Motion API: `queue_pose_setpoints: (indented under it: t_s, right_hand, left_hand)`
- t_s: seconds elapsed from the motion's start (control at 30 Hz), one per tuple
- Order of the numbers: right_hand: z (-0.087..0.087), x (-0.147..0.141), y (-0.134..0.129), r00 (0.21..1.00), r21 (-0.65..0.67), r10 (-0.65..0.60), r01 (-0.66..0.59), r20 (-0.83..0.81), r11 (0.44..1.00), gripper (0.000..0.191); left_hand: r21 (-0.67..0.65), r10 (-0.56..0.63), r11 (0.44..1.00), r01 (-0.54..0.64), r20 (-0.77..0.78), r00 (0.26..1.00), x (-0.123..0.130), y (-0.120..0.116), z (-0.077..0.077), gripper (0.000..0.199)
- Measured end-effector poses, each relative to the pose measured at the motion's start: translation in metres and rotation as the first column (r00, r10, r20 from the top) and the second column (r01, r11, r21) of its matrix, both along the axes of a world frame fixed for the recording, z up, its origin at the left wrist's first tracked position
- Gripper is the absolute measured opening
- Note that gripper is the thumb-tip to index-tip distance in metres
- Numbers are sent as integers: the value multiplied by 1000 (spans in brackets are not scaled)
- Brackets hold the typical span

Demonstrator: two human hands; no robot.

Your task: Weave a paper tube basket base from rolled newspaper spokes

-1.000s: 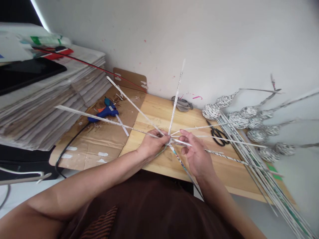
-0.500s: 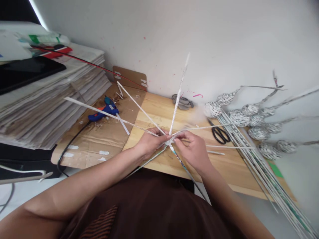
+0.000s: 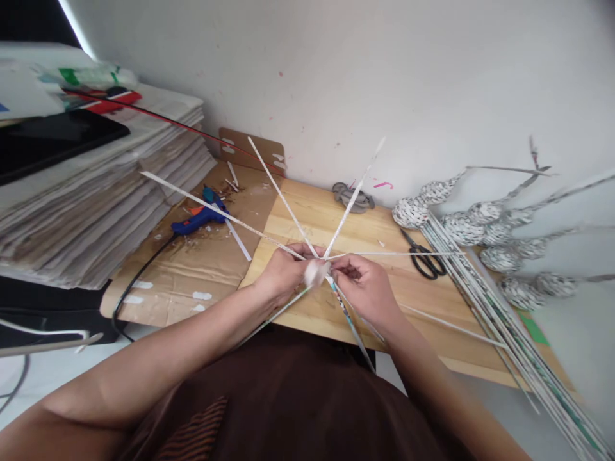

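Note:
Thin rolled paper tubes [image 3: 343, 219] cross at one centre and fan out like spokes above the wooden board. My left hand [image 3: 284, 269] pinches the crossing from the left, its thumb near the middle. From the right, my right hand [image 3: 364, 285] closes its fingertips on tubes beside the same centre. Some spokes rise away from me toward the wall, one runs right over the scissors, and others slant down toward my lap. The exact crossing is blurred and partly covered by my fingers.
A blue glue gun [image 3: 199, 218] lies on cardboard [image 3: 163, 275] at left, beside a stack of paper [image 3: 100, 192]. Black scissors [image 3: 425, 259], loose paper tubes [image 3: 509, 320] and several woven paper bulbs [image 3: 410, 211] are at right. A grey cloth-like item [image 3: 353, 197] sits by the wall.
The spokes have turned clockwise about the centre: the upper ones lean further right, and those at right point lower. Both hands stay at the crossing.

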State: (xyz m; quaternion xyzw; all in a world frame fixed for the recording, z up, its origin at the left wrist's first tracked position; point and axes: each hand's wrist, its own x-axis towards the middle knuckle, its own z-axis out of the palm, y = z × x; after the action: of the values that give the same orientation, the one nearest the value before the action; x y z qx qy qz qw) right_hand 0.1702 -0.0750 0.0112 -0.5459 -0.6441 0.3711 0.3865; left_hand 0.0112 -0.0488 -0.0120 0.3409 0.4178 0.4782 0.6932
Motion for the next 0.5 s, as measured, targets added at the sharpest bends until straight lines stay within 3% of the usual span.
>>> queue_pose_setpoints:
  t_s: [0.17, 0.33, 0.5]
  right_hand:
    - [-5, -1, -1, 999, -53, -35, 34, -28, 998, 17]
    - [-12, -6, -2, 992, 26, -118, 117, 53, 993, 22]
    - [-12, -6, -1, 992, 26, -103, 102, 75, 994, 23]
  left_hand:
    - [27, 38, 999, -38, 1, 999, 3, -2, 6, 32]
    - [86, 46, 995, -44, -24, 999, 5, -4, 5, 28]
    - [103, 42, 994, -36, -55, 998, 4, -4, 4, 29]
